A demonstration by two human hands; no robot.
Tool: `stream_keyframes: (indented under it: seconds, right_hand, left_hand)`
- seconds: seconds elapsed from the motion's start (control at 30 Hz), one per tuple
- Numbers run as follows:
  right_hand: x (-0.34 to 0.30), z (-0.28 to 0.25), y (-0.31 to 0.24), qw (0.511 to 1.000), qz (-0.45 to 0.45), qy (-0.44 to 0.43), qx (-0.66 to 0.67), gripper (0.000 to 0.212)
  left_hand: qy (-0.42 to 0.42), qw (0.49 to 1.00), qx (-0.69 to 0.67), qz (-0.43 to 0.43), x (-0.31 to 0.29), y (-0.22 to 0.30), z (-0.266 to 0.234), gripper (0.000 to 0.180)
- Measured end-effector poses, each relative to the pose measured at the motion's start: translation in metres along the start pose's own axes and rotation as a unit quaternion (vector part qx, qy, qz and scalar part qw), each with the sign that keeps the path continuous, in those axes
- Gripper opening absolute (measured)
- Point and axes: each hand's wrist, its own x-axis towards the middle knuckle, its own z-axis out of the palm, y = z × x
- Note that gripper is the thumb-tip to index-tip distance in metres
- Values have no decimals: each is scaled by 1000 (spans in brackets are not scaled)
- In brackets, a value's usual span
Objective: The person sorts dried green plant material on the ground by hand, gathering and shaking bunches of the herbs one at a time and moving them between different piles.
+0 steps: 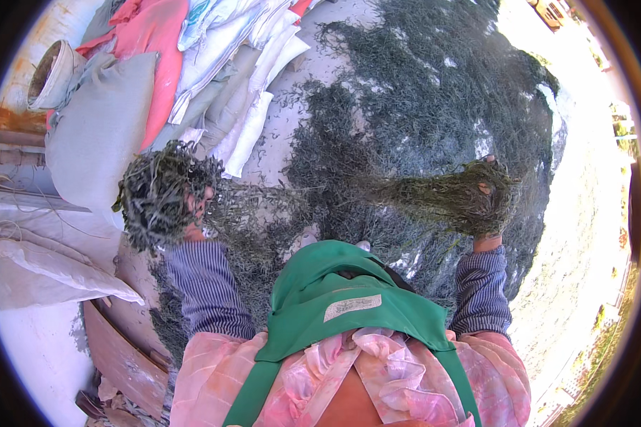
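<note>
My left hand (199, 202) is out to the left, its fingers closed in a thick clump of dark green, curled dried leaves (157, 196) that hides much of the hand. Far to the right, my right hand (485, 188) is wrapped in another bunch of stringy green dried leaves (434, 193), with only bits of skin showing through. Loose strands trail from both bunches toward the middle. Below and beyond them a wide layer of the same dark green leaves (420, 92) covers the pale ground. Whether they are leaves or seaweed I cannot tell for sure.
Stacked white sacks (221, 50), a red sack (160, 78) and a grey sack (110, 124) lie at the upper left, beside a white bucket (52, 75) on its side. A pale sheet (43, 263) and a brownish board (124, 356) are at the left. Bright sunlit ground lies right.
</note>
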Motion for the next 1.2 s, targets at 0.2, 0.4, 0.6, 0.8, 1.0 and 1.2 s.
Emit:
stream_keyframes:
  seconds: [0.2, 0.4, 0.6, 0.8, 1.0, 1.2]
  right_hand:
    - [-82, 1, -35, 991, -49, 123, -6, 38]
    - [-149, -88, -56, 995, -87, 47, -10, 44]
    - [-197, -91, -66, 941, -104, 322, 11, 27]
    - [-212, -64, -56, 917, -123, 379, 35, 28]
    - [-185, -3, -29, 910, -139, 392, -8, 29]
    - [-164, 33, -26, 956, -94, 261, 95, 29]
  left_hand:
    - [6, 989, 54, -141, 37, -47, 61, 47]
    - [58, 969, 210, -118, 31, -8, -29, 48]
    - [154, 973, 71, -158, 6, -65, 35, 46]
    - [145, 846, 473, -197, 8, -65, -35, 30]
    - [-1, 960, 185, -212, 85, -56, 81, 35]
    - [452, 647, 516, -332, 35, -32, -65, 52]
